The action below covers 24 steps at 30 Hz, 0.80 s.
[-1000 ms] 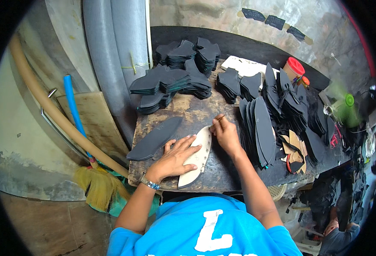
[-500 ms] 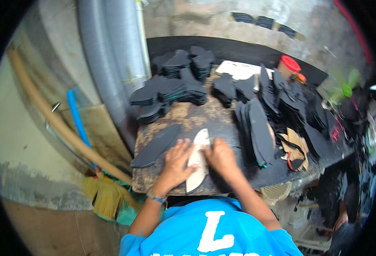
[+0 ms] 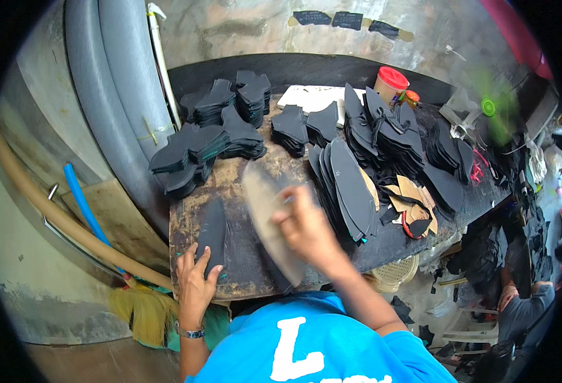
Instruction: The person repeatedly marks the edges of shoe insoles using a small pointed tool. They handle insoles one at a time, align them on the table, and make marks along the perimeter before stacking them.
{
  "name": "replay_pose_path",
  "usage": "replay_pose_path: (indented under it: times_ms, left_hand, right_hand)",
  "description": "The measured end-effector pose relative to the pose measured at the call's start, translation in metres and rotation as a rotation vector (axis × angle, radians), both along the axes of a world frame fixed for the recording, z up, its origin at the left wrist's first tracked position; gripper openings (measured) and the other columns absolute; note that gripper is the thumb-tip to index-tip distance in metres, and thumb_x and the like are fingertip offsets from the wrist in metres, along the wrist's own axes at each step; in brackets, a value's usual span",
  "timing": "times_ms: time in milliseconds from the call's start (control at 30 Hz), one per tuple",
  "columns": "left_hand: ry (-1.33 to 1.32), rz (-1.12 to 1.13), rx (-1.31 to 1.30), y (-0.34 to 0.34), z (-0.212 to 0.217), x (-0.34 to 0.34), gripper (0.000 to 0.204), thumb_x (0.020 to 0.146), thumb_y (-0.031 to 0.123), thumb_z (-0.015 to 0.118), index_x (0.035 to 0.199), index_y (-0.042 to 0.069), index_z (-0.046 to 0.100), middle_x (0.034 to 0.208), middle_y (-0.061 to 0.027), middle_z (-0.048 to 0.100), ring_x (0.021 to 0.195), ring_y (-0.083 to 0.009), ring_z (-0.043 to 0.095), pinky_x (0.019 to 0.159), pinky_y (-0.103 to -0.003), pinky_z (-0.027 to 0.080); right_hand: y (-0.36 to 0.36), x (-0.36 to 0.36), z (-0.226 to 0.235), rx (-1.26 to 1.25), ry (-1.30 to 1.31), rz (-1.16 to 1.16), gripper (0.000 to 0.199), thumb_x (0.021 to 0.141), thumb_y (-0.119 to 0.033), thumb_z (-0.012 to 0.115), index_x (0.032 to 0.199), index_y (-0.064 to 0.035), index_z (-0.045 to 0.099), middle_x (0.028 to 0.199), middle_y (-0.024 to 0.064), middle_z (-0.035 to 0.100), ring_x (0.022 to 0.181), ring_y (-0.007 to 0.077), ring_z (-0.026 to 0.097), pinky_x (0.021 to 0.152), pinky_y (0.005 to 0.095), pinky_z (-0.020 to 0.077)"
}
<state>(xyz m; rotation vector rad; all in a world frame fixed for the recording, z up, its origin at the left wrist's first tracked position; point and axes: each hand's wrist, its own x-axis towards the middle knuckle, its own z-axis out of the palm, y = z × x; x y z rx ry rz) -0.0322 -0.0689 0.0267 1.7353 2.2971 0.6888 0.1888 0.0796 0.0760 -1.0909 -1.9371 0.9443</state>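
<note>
Lower left of the frame — the left hand (image 3: 194, 281) lies flat, fingers spread, on a black sole piece (image 3: 212, 235) at the bench (image 3: 242, 281) edge. At centre, the right hand (image 3: 303, 230) grips a blurred tan insole (image 3: 265, 217), lifted.

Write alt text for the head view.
Seen from above, a person's right hand lifts a pale sole-shaped piece, blurred, over a worn worktable, while the left hand presses a black piece. Stacks of black cut pieces crowd the table's far side.

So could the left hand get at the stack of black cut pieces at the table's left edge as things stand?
Probably yes: the left hand rests on a black sole piece, and the bare tabletop between it and the stack holds nothing in the way.
</note>
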Motion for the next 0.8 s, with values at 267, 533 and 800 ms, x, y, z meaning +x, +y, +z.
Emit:
replay_pose_path:
  times_ms: [267,533,800]
  left_hand:
    - [0.028,-0.155,0.065,0.002,-0.003,-0.012,0.05,0.089,0.031,0.066,0.133,0.008,0.062,0.154,-0.0166,0.038,0.13,-0.0344,0.044,0.109,-0.049,0.03]
    - [0.267,-0.222,-0.028,0.008,-0.017,-0.02,0.078,0.093,0.057,0.052,0.152,0.008,0.038,0.159,-0.0119,0.033,0.146,-0.0298,0.029,0.116,-0.051,0.02]
    - [0.341,-0.226,-0.011,0.029,-0.025,0.021,0.077,0.097,0.051,0.048,0.152,0.0,0.03,0.159,-0.0182,0.029,0.146,-0.0333,0.027,0.116,-0.059,0.018]
  right_hand:
    - [0.112,0.122,0.026,-0.184,0.234,-0.142,0.018,0.094,-0.004,0.062,0.105,-0.0029,0.048,0.087,-0.0001,0.058,0.075,0.0059,0.055,0.069,0.021,0.0472]
    - [0.095,0.122,0.034,0.218,-0.223,-0.367,0.016,0.09,-0.014,0.063,0.1,-0.0021,0.06,0.085,0.0053,0.058,0.08,0.0147,0.054,0.074,0.03,0.046]
    - [0.004,0.01,0.022,-0.13,0.382,0.05,0.049,0.092,0.003,0.053,0.139,-0.0093,0.047,0.084,-0.0033,0.049,0.071,0.0052,0.044,0.064,0.0214,0.0389]
